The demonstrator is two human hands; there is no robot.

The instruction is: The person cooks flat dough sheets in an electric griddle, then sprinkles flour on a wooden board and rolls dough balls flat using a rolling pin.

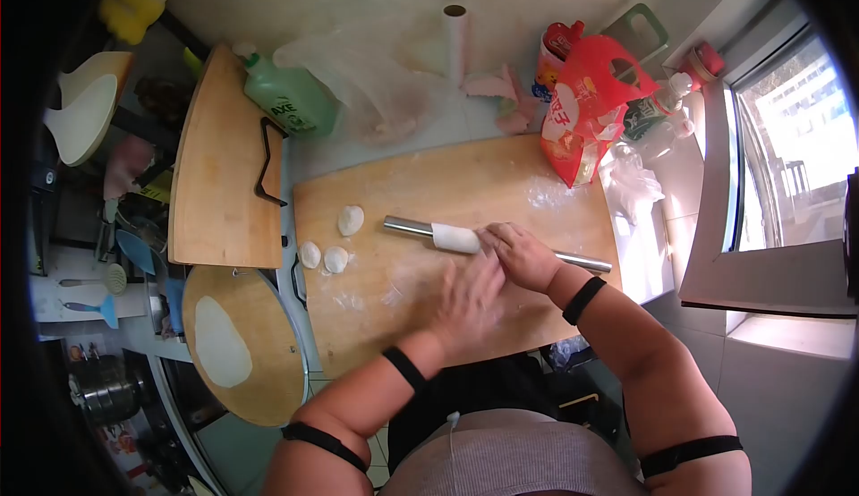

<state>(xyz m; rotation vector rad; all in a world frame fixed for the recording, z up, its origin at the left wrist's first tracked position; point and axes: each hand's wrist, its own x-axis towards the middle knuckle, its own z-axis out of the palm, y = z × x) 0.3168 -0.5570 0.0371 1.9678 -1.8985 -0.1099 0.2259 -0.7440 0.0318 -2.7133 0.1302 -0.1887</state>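
Note:
A metal rolling pin (582,262) lies slantwise across a floured wooden board (403,317). White dough (455,238) is wrapped around its middle. My right hand (523,255) rests over the pin and the dough, fingers curled around them. My left hand (472,297) is just below the dough, near my right fingertips. Motion smears its fingers, so whether it touches the dough is unclear. Three small dough pieces (351,220) sit at the left of the board.
A flat dough sheet (222,342) lies on a round board (268,380) at lower left. A green bottle (291,98), a plastic bag (358,84), a cardboard tube (455,44) and a red bag (586,107) stand behind the board. A window (792,147) is at right.

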